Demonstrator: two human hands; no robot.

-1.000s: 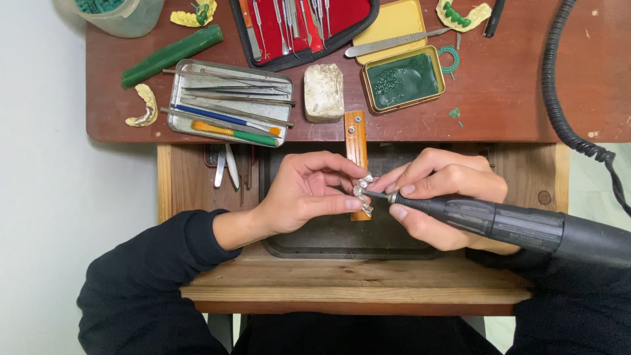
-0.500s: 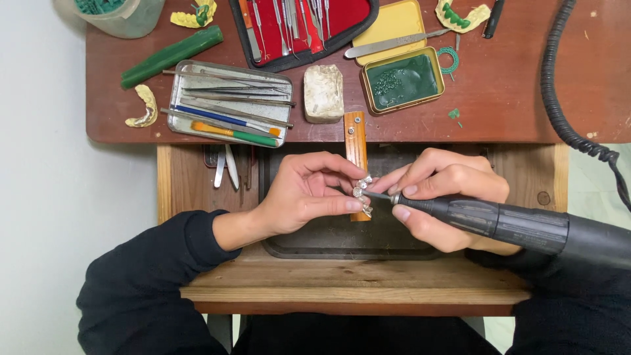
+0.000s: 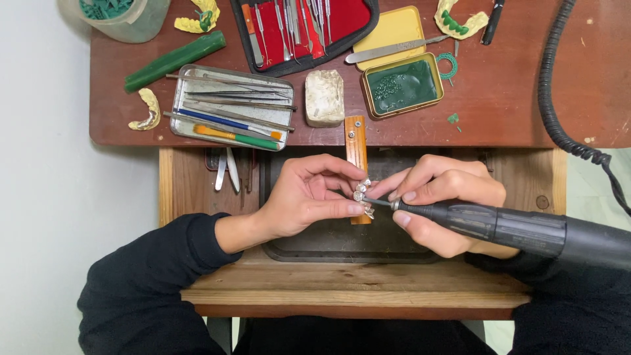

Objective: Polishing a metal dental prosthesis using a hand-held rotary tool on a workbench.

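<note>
The left hand pinches a small silver metal piece between the thumb and the fingertips, pressed together around it, just in front of the wooden bench peg that sticks out from the desk edge. The right hand is closed around a dark rotary handpiece and holds it like a pen — the thin tip of the tool touches the metal piece, or is so near that I cannot tell the difference. The body of the handpiece goes out to the right over the right sleeve. Both hands hover over a dark tray that sits in an open wooden drawer. On the reddish desk behind the hands there is a metal tin with long instruments, among them one with blue handle and one orange and green. Just beside it stands a pale worn block. More to the right is a yellow tin with green material inside, its lid lying open behind it. A red-lined case with tools lies at the top edge. A green stick and a yellowish dental cast lie at the left side — well apart from the hands. A black coiled cable runs down the right side of the desk.
</note>
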